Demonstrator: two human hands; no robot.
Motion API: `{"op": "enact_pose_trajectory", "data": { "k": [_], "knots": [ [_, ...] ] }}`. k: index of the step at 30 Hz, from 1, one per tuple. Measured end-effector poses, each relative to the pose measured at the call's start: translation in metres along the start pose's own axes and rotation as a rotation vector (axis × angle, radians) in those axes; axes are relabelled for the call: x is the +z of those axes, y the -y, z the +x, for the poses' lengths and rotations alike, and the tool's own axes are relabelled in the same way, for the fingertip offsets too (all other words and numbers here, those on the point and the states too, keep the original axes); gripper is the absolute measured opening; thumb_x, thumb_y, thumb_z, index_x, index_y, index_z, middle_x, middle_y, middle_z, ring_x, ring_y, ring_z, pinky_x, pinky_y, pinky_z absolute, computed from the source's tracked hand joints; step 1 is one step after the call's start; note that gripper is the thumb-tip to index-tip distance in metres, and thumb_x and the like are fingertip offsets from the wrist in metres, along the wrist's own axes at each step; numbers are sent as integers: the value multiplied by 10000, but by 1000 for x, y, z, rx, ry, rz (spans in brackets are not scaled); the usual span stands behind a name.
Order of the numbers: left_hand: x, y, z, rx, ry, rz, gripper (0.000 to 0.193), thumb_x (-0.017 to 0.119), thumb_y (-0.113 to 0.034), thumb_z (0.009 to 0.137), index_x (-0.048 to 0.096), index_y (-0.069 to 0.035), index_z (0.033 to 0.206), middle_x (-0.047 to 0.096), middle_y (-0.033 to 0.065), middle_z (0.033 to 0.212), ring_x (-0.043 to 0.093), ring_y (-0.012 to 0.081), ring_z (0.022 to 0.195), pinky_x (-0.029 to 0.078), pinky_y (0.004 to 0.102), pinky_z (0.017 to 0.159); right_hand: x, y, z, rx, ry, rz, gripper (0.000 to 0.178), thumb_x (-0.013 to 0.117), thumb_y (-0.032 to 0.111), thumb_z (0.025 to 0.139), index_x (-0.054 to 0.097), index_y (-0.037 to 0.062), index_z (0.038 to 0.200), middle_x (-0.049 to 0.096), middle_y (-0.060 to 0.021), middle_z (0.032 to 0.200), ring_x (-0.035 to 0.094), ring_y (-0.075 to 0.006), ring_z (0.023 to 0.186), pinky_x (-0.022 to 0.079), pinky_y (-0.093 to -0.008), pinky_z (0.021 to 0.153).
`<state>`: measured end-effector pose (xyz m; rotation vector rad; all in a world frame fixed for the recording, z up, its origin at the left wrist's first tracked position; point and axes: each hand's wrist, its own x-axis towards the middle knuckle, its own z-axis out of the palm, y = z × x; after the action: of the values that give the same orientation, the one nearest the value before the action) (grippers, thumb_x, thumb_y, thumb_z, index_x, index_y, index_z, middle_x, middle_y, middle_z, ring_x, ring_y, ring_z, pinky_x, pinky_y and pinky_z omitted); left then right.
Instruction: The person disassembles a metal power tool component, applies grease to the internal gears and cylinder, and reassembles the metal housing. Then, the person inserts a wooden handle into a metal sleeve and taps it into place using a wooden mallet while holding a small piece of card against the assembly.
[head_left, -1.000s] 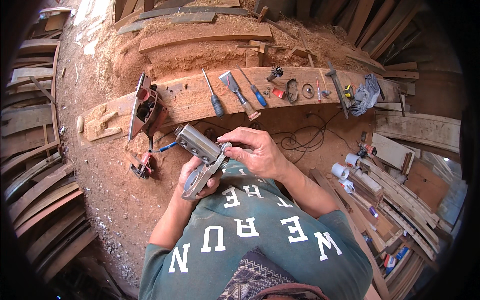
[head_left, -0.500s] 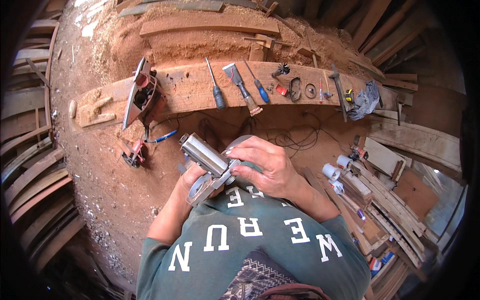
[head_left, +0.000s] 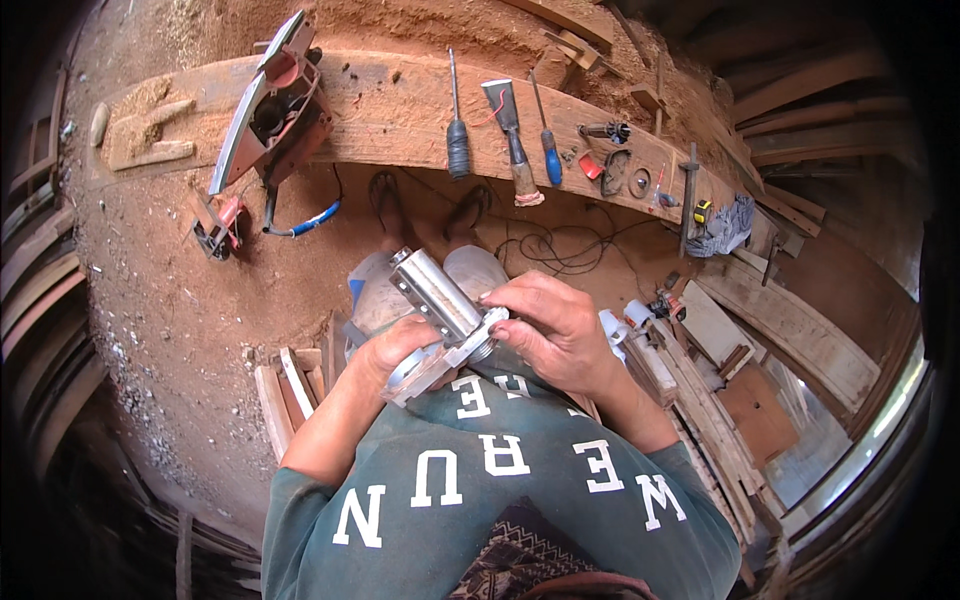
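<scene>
Wide fisheye view from the head, steeply downward, fingers (head_left: 520,298) near.

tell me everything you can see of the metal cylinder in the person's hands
The cylinder looks like shiny silver metal, with dark round recesses along its left side and a narrower stub at its far end. Its near end meets a grey bracket. It slants toward the upper left, held in the air. The left hand holds the bracket, the right hand its right end.

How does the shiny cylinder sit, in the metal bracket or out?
In, it seems: the cylinder meets one face of the bracket, and a ribbed end shows past the other.
</scene>
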<state>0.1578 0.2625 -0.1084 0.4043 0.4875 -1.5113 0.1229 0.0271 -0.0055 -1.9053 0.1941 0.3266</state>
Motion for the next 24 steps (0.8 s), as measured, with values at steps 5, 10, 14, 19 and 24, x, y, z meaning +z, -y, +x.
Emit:
{"op": "enact_pose_trajectory", "data": {
  "k": [5,10,14,19,24],
  "knots": [
    [-19,-1,3,-101,12,-169,434,640,-304,1033,633,5,1337,704,110,949,675,178,706,530,298,573,3,-32,12,178,41,184,241,743,85,990,736,13,1220,738,-135,1050,727,-221,975,573,-342,853],
    [-11,-11,4,-118,-142,-163,417,580,-253,1105,605,35,1405,746,137,1176,757,195,950,641,336,809,11,-62,15,327,63,416,283,675,166,1064,721,8,1294,740,-94,1202,692,-152,1075,569,-318,936],
    [2,-17,2,-85,-246,-161,441,542,-320,1134,613,35,1387,742,127,1197,752,190,973,634,333,845,15,-81,19,436,102,577,317,656,196,1084,700,13,1339,729,-77,1262,684,-156,1136,573,-313,953],
    [-11,-7,20,98,-402,89,504,452,-407,1167,632,26,1350,744,114,1185,738,190,984,596,326,899,34,-118,20,598,61,712,369,652,205,1086,654,16,1404,720,-100,1306,679,-178,1199,576,-332,980],
    [-62,-22,50,581,-743,699,420,472,-321,1144,666,25,1284,773,153,1126,719,244,1058,544,399,964,63,-253,-60,628,143,-24,549,731,386,990,663,35,1408,708,-198,1341,683,-387,1241,536,-445,1072]
  ]
}}
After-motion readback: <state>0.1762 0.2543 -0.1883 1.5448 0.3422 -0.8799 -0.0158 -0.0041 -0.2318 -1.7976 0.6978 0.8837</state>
